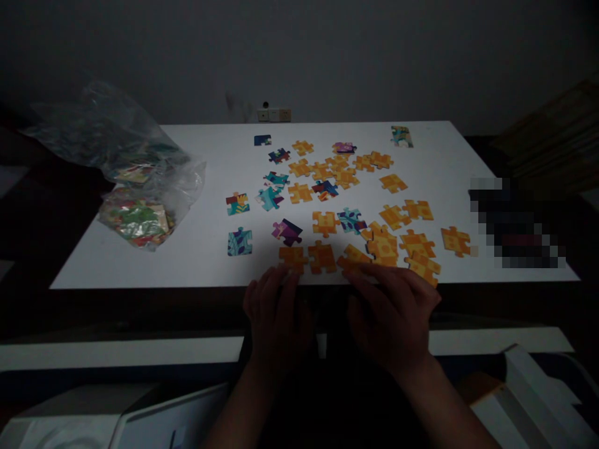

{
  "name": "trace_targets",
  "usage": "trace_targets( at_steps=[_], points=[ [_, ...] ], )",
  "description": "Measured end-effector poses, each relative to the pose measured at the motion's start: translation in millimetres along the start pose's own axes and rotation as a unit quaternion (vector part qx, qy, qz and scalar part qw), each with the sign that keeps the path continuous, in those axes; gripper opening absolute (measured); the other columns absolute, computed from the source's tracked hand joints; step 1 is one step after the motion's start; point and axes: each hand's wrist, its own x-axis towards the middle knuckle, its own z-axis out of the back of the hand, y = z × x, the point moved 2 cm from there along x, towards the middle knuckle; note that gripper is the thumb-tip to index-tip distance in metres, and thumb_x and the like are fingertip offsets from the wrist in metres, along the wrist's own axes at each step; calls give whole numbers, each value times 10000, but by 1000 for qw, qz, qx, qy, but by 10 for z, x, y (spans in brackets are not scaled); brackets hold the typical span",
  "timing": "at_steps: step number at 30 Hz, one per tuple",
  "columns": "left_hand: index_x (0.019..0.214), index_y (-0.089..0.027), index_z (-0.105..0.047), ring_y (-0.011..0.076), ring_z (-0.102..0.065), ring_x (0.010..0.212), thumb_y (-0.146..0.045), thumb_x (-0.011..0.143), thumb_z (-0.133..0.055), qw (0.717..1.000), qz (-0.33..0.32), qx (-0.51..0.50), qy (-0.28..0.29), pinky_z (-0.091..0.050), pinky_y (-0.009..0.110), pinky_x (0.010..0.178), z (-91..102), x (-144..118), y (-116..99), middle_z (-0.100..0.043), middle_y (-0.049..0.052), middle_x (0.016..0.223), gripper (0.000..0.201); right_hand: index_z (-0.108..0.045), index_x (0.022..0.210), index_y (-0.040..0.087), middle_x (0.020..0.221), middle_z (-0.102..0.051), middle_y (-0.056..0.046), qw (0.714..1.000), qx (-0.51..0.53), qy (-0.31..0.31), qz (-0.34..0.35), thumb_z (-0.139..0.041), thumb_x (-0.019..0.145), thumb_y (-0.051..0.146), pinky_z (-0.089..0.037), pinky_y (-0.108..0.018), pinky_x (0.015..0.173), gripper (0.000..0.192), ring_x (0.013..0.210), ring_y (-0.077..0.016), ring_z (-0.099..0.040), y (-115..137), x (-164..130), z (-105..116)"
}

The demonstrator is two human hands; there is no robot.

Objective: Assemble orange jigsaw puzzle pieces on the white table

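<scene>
Orange puzzle pieces, mostly unjoined, lay scattered over the white table (201, 262); both hands sat at its near edge. Left hand (276, 312) rested palm down, fingers loosely together, fingertips touching or just shy of an orange piece (293, 257) right ahead of them; could not tell if anything was pinched, dim light. Right hand (393, 312) was flat too, fingers spread a bit, tips against the near orange cluster (384, 246), no clear clamp on any one piece. Between the two hands, just beyond the fingertips, sat another orange piece (322, 257) beside the first, maybe joined, too dark to say. Further out from the hands: loose orange pieces with a few blue, teal and purple picture pieces (286, 231) mixed in, all well apart from each other. Far left of the left hand, a clear plastic bag (140, 187) held more colourful pieces, on the table's left edge. Right of the right hand, a blurred-out dark patch. Progress judged very early: maybe a couple of orange pieces stuck together near the hands, no frame or picture built, nearly all pieces left to sort and join.
</scene>
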Motion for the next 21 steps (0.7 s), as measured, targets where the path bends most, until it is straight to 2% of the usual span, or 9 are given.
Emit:
trace_targets(
  at_steps=[3, 7, 9, 14, 17, 19, 21],
  points=[
    [1721, -245, -453, 352, -654, 1420, -152, 965, -699, 1000, -4, 5, -3, -380, 559, 1314, 14, -14, 9, -710, 182, 1461, 800, -630, 1513, 393, 1324, -811, -69, 1000, -1, 21, 20, -763, 952, 271, -480, -593, 1043, 589, 1151, -376, -675, 100, 96, -26],
    [1646, -244, -522, 330, -667, 1385, -132, 963, -702, 1000, -9, 4, -15, -384, 530, 1311, -9, -36, 34, -718, 162, 1377, 715, -641, 1530, 337, 1459, -802, -71, 997, -13, 74, 37, -718, 1005, 374, -441, -637, 1115, 532, 1362, -436, -620, 231, 190, -132],
    [1607, -235, -552, 324, -662, 1376, -126, 952, -716, 1000, -11, -4, -26, -382, 519, 1308, -21, -36, 49, -711, 156, 1340, 684, -679, 1498, 349, 1419, -829, -32, 996, -18, 80, 45, -736, 1019, 382, -442, -629, 1125, 483, 1393, -430, -618, 251, 193, -183],
    [1496, -231, -600, 324, -645, 1360, -78, 905, -741, 999, -8, -25, -28, -391, 520, 1288, -35, -7, 67, -680, 143, 1314, 626, -800, 1274, 404, 1170, -889, 65, 998, -4, 4, 60, -810, 1014, 220, -504, -500, 970, 318, 1144, -293, -731, 146, 93, -185],
    [1369, -244, -637, 317, -638, 1324, -43, 880, -736, 998, -2, -36, -51, -442, 530, 1252, -1, -13, 42, -659, 129, 1289, 538, -812, 1255, 398, 1134, -894, 84, 998, 16, -10, 65, -787, 1035, 193, -520, -464, 879, 302, 1039, -257, -747, 76, 24, -104],
    [1277, -262, -649, 299, -647, 1243, -32, 865, -742, 996, -6, -44, -75, -527, 495, 1156, 57, -42, -13, -653, 114, 1245, 481, -812, 1259, 391, 1126, -898, 88, 996, 29, -13, 83, -752, 1058, 196, -522, -438, 815, 286, 942, -226, -742, 56, -12, -21],
    [1233, -274, -644, 265, -673, 1136, -19, 874, -724, 993, -3, -92, -70, -594, 426, 1023, 125, -79, -97, -671, 93, 1181, 447, -809, 1250, 383, 1105, -902, 86, 993, 47, -8, 104, -718, 1081, 208, -519, -422, 774, 260, 876, -206, -731, 49, -35, 65]
  ],
)
